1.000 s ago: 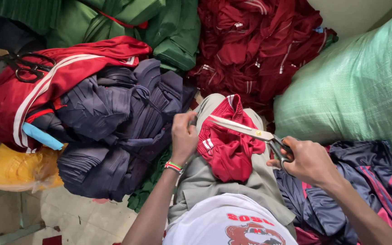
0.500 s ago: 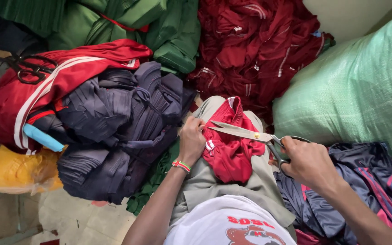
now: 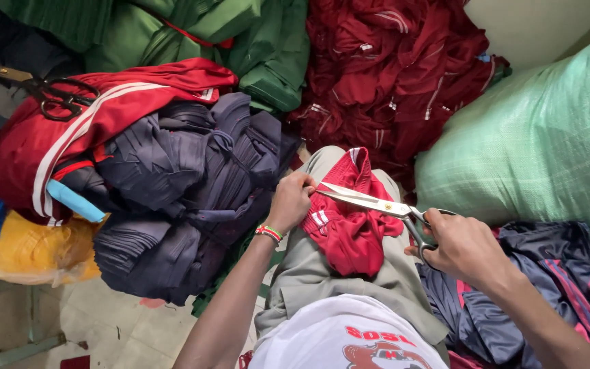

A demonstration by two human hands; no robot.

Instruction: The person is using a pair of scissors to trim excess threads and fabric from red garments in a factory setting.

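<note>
pinched in the left hand [image 3: 289, 201], a soft, limp red fabric garment [image 3: 349, 229] lies at frame centre on the lap; right hand [image 3: 462, 247] grips long steel scissors [image 3: 377, 203], blades nearly together at its taut edge.

Over the last second the left hand [image 3: 289, 201] slides down along the red garment [image 3: 349, 222] on the lap, from near its upper edge to its left edge, where it now pinches the cloth close to the scissor tips. The scissors [image 3: 377, 203] in the right hand [image 3: 462, 246] swing with it: a second ago the blades pointed up and left across the top of the garment, and now they lie lower and flatter, tips close to the left fingers. The right hand drops slightly and draws a little nearer the body. The beaded wristband [image 3: 268, 234] shifts down with the wrist.
</note>
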